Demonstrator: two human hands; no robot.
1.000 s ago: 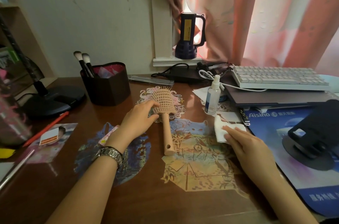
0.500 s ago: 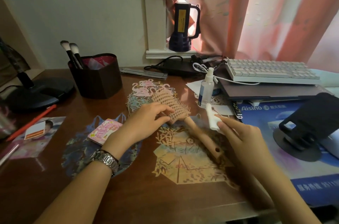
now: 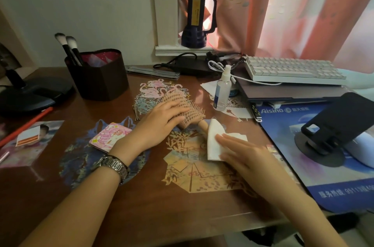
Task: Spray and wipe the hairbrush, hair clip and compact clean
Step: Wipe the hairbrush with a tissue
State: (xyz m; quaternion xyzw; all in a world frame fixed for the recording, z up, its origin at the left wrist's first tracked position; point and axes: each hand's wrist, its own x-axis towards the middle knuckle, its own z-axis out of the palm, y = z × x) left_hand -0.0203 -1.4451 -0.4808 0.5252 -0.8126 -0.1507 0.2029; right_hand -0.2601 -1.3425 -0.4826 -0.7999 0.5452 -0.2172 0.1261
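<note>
hairbrush: lifted, turned | tissue: now wrapping its handle

pink curtain glows beside pale wall, above brown desk.

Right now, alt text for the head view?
A person's left hand steadies a wooden hairbrush on a brown desk while the right hand presses a white wipe over its handle; a spray bottle stands behind.

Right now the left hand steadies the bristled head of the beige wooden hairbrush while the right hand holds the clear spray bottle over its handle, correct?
Not quite. In the head view the right hand presses a folded white tissue onto the handle; the clear spray bottle stands untouched behind. The left hand does steady the beige wooden hairbrush head.
</note>
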